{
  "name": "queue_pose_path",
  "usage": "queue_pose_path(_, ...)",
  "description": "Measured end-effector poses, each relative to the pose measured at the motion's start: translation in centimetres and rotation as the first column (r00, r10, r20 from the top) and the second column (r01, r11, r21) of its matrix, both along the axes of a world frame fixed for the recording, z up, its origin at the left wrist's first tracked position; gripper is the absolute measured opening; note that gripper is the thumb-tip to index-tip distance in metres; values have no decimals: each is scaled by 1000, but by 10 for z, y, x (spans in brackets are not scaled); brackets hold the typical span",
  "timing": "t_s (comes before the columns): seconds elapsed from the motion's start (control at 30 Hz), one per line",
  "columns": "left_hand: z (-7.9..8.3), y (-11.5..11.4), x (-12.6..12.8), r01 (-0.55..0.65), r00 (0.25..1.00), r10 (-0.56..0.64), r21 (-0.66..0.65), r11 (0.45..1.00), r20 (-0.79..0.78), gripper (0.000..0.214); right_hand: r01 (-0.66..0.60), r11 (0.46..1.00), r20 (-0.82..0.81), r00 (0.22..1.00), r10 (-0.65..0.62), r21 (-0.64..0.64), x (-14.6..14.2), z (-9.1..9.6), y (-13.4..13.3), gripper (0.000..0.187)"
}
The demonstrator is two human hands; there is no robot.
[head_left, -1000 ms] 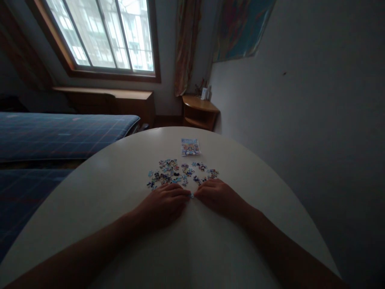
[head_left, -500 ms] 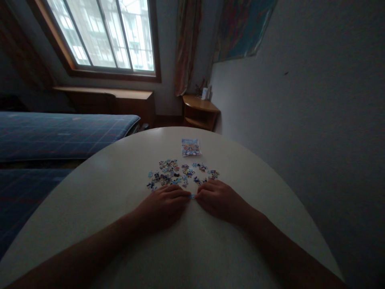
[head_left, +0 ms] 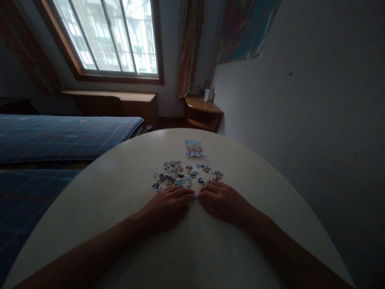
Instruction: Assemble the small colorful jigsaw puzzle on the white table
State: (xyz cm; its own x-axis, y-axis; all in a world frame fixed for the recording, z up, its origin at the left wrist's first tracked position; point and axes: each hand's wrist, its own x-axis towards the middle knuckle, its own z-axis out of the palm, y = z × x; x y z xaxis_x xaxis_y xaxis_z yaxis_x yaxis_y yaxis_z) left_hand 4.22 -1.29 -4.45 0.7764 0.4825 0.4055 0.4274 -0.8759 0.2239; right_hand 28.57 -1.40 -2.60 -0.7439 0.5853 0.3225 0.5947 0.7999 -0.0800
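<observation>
My left hand [head_left: 170, 205] and my right hand [head_left: 221, 201] rest on the table with their fingertips almost meeting. Between the fingertips shows a sliver of a small light-blue jigsaw puzzle piece [head_left: 195, 196], pinched from both sides. My fingers cover most of it, so I cannot tell whether it is one piece or two joined. Just beyond my hands lie many loose jigsaw puzzle pieces [head_left: 173, 167], face colours mixed, spread in a loose cluster. Behind them lies a small printed packet [head_left: 194, 149] with a colourful picture.
The round white table [head_left: 120, 176] reaches toward a wall on the right. A mattress with blue plaid [head_left: 72, 134] is at the left. A wooden corner shelf [head_left: 203, 105] and a long desk [head_left: 132, 95] stand beyond, below a window [head_left: 120, 40].
The view has shifted slightly, so everything appears a little further right. My fingertips have closed in over the puzzle piece, and less of it shows.
</observation>
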Motion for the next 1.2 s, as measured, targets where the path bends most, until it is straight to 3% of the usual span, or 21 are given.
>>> queue_pose_path(0.07, 2, 4, -4, -65, 998, 65, 19, 998, 6, 27, -7, 1000, 0, 1000, 7, -13, 0, 0, 0, 12)
queue_pose_path(0.13, 7, 10, -12, -230, 973, 230, 42, 972, 11, 21, -12, 999, -9, 1000, 11, -35, 1, 1, 0, 13)
queue_pose_path(0.17, 10, 15, -19, -356, 935, 355, 46, 934, 13, 18, -12, 999, -14, 1000, 11, -46, 1, 2, 0, 13)
queue_pose_path(0.27, 22, 28, -41, -689, 723, 688, 15, 725, -64, 17, -14, 998, -34, 999, 12, -66, 2, 2, 1, 15)
queue_pose_path(0.33, 27, 35, -54, -787, 612, 774, -31, 616, -164, 23, -18, 998, -45, 999, 15, -65, 2, 1, 1, 16)
queue_pose_path(0.43, 27, 40, -63, -832, 550, 796, -88, 547, -253, 31, -15, 998, -54, 998, 11, -67, 2, 0, 2, 17)
queue_pose_path(0.8, 5, 61, -75, -743, 666, 725, -247, 622, -178, 26, 0, 996, -51, 999, -4, -89, 0, 1, 1, 17)
queue_pose_path(1.0, 7, 58, -73, -725, 663, 742, -330, 605, -97, 24, 0, 994, -58, 998, -6, -105, 2, 0, 2, 19)
queue_pose_path(1.07, 11, 53, -66, -679, 685, 729, -356, 642, 9, 21, 27, 994, -61, 998, -34, -110, 2, 0, 1, 21)
queue_pose_path(1.2, 15, 36, -42, -450, 787, 575, -428, 784, 224, 19, 108, 985, -177, 975, -131, -132, -4, -1, -2, 19)
